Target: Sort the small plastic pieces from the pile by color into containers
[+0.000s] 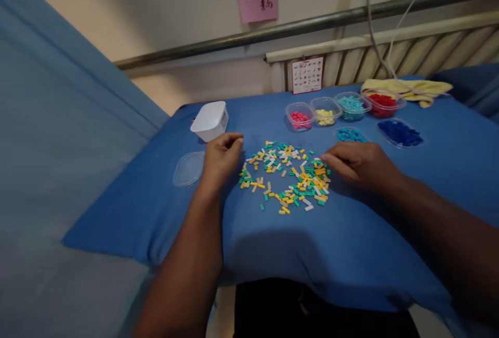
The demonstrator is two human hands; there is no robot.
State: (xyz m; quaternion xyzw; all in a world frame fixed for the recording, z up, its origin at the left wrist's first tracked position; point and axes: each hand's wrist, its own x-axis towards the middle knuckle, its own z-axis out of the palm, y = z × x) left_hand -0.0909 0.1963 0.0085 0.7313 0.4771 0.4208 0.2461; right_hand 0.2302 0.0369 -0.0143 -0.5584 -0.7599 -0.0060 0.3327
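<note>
Small capsule-like pieces in yellow, green, white and beige lie scattered in a rough ring on the blue-covered table. At the left edge of this spread is my left hand, its fingers curled closed, in front of a white tub. My right hand is closed at the opposite edge, thumb and fingertips pinched beside the outer pieces. Whatever either hand may hold is too small or hidden to name. A clear plastic lid lies flat just left of my left wrist.
Along the back stand clear tubs of pink pieces, yellow pieces, turquoise pieces and red pieces. Nearer are blue pieces and dark blue pieces. A yellow cloth and small chart sit behind.
</note>
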